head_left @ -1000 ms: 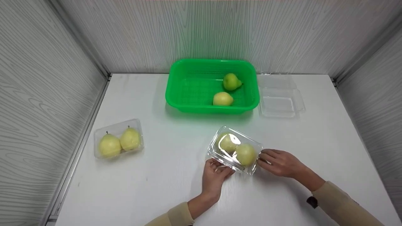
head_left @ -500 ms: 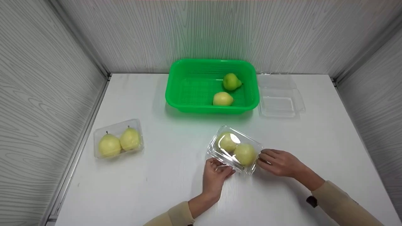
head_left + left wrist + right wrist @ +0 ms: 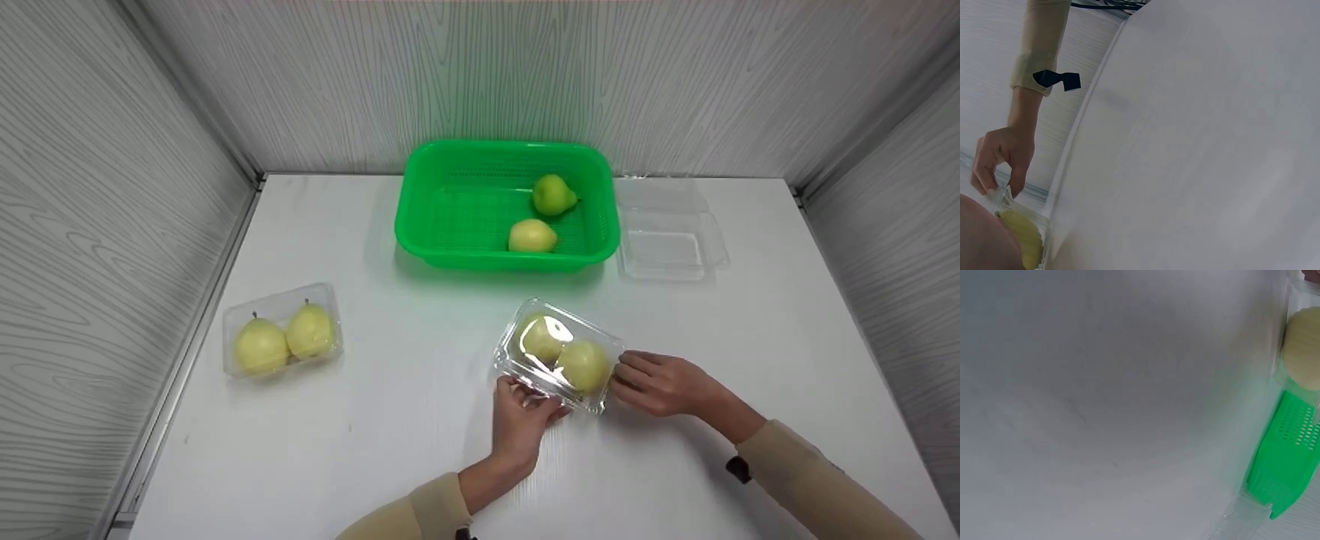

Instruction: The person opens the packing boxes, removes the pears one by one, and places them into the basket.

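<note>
The left hand (image 3: 517, 427) has its fingers bent and holds the near edge of a clear plastic clamshell box (image 3: 583, 330), while the right hand (image 3: 660, 384) pinches the right end of it between thumb and curled fingers. This box, turned askew with two pale pears (image 3: 585, 366) under its lid, is in front of the green basket (image 3: 506, 262), and whether it touches the white table (image 3: 405, 450) I cannot tell. Two other pears (image 3: 532, 236) lie inside the basket, with an opened clamshell (image 3: 664, 255) just beside it on the right.
</note>
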`<state>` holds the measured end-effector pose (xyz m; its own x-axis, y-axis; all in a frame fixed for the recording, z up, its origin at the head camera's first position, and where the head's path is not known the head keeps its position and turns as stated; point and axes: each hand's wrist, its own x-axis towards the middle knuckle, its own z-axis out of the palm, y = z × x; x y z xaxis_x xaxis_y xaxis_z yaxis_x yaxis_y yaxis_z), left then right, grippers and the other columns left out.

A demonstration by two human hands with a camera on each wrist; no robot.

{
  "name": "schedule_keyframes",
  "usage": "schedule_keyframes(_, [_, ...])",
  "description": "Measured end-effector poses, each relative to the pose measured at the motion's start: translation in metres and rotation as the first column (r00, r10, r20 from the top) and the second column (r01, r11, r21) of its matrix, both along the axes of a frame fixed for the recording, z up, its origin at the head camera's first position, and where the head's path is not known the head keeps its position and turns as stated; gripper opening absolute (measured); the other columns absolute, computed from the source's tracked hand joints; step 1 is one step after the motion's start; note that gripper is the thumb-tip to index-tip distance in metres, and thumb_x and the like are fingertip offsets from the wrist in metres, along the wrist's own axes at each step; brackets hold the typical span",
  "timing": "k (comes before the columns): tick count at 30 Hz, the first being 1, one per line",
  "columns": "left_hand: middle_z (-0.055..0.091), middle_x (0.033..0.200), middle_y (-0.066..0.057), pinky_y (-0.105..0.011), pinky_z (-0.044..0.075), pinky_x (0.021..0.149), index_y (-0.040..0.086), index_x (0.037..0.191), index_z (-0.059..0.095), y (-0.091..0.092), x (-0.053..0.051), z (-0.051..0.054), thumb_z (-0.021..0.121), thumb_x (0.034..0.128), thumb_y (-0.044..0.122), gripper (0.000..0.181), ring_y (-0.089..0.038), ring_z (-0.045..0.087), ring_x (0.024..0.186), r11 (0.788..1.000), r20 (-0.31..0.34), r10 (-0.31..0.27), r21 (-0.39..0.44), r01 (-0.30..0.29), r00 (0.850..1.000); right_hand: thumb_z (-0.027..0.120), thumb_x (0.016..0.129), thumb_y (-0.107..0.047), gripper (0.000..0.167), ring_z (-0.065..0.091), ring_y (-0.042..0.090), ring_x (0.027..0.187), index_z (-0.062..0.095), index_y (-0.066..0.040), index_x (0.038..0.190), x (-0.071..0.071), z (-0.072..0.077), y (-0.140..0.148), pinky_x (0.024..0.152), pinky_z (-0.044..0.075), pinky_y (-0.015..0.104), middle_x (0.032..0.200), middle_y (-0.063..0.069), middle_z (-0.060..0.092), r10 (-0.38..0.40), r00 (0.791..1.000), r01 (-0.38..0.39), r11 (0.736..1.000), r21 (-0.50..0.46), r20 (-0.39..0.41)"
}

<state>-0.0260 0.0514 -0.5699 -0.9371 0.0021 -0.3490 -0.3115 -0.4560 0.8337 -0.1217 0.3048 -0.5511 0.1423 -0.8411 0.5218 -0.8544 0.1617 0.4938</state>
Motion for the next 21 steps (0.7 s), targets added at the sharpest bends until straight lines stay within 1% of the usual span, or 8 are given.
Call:
schedule_keyframes(6, [0.061, 0.132, -0.019, -0.038, 0.067, 0.090, 0.007, 0.134, 0.034, -0.001, 0.000, 0.000, 0.077, 0.0905, 0.002, 0.061, -0.019, 0.073, 0.108, 1.000, 0.007, -0.024, -0.010, 0.024, 1.000, 0.050, 0.106, -0.012, 0.027, 0.073, 0.022, 0.073, 0.071, -0.008, 0.091, -0.007, -0.001, -0.004, 0.069, 0.068, 0.036, 0.083, 0.006, 0.071, 0.043, 0.999, -0.043, 0.999, 0.000, -0.017])
schedule_keyframes(12, [0.062, 0.131, -0.018, -0.038, 0.066, 0.091, 0.008, 0.134, 0.034, -0.001, 0.002, 0.000, 0.079, 0.0905, 0.004, 0.063, -0.019, 0.073, 0.108, 1.000, 0.017, -0.010, -0.011, 0.010, 1.000, 0.050, 0.104, -0.011, 0.025, 0.072, 0.022, 0.073, 0.071, -0.008, 0.090, -0.011, -0.004, -0.007, 0.068, 0.068, 0.037, 0.080, 0.006, 0.070, 0.097, 0.994, -0.097, 0.995, 0.009, -0.045])
schedule_keyframes(14, [0.062, 0.128, -0.018, -0.038, 0.067, 0.091, 0.007, 0.134, 0.034, 0.000, 0.003, 0.000, 0.079, 0.0906, 0.004, 0.062, -0.020, 0.074, 0.107, 1.000, 0.009, 0.002, -0.010, -0.002, 1.000, 0.050, 0.104, -0.012, 0.025, 0.071, 0.021, 0.074, 0.071, -0.008, 0.090, -0.012, -0.004, -0.007, 0.069, 0.068, 0.037, 0.081, 0.006, 0.071, 0.101, 0.993, -0.100, 0.995, 0.017, -0.056])
schedule_keyframes(18, [0.063, 0.121, -0.018, -0.040, 0.067, 0.090, 0.005, 0.132, 0.036, 0.001, 0.003, 0.000, 0.079, 0.0893, 0.001, 0.061, -0.023, 0.075, 0.106, 0.999, 0.003, 0.045, 0.015, -0.045, 0.999, 0.050, 0.105, -0.012, 0.024, 0.071, 0.020, 0.077, 0.070, -0.006, 0.093, -0.012, -0.004, -0.008, 0.070, 0.068, 0.037, 0.084, 0.006, 0.071, 0.094, 0.994, -0.091, 0.995, 0.043, -0.063])
schedule_keyframes(21, [0.064, 0.121, -0.019, -0.040, 0.067, 0.091, 0.005, 0.132, 0.036, 0.003, 0.003, -0.001, 0.078, 0.0891, 0.000, 0.060, -0.024, 0.075, 0.107, 0.998, 0.003, 0.063, 0.022, -0.063, 0.998, 0.049, 0.106, -0.012, 0.025, 0.071, 0.021, 0.079, 0.070, -0.006, 0.094, -0.012, -0.003, -0.008, 0.072, 0.068, 0.037, 0.085, 0.007, 0.072, 0.086, 0.994, -0.083, 0.995, 0.061, -0.062])
